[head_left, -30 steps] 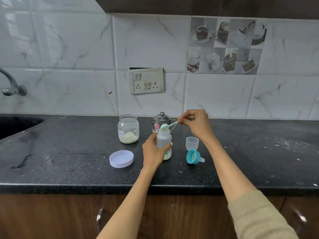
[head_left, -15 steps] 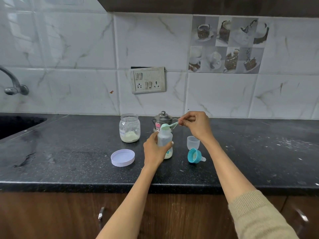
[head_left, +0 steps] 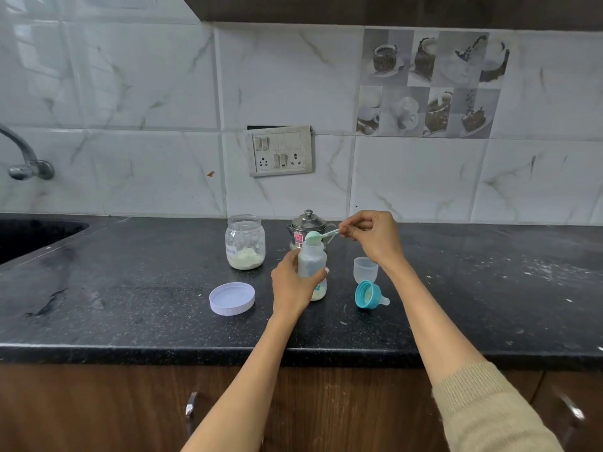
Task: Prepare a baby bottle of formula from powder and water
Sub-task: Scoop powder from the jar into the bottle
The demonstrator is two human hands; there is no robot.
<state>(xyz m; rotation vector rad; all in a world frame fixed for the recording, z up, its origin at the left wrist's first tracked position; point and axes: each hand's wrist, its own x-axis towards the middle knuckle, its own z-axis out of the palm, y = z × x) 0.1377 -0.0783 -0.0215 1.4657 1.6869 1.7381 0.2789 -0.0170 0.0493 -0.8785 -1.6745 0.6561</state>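
Scoop tipped over the open bottle mouth.

The left hand [head_left: 292, 285] wrapped its fingers around the baby bottle [head_left: 312, 265], steadying it upright on the counter [head_left: 130, 305], while the right hand [head_left: 372, 234] pinched the scoop [head_left: 318, 237] handle over its mouth. The powder jar [head_left: 245, 242] stood open just behind, its lid [head_left: 232, 298], the teat ring [head_left: 368, 294] and cap [head_left: 365, 269] set aside within reach.

We see a black speckled countertop [head_left: 130, 305] w/ white dusty flecks at right, white marble-veined wall tiles [head_left: 130, 93] and a grey tile panel [head_left: 430, 83] w/ brown-and-white coffee-cup pics. Clear jar [head_left: 245, 242] holds cream powder; its lid [head_left: 232, 298] is pale lilac-white. Bottle [head_left: 312, 261] is translucent w/ teal print, scoop [head_left: 314, 236] mint green, collar [head_left: 367, 294] teal, small steel pot [head_left: 308, 227] w/ pink sticker, sleeve [head_left: 489, 409] beige knit, cupboards [head_left: 98, 409] dark brown wood.
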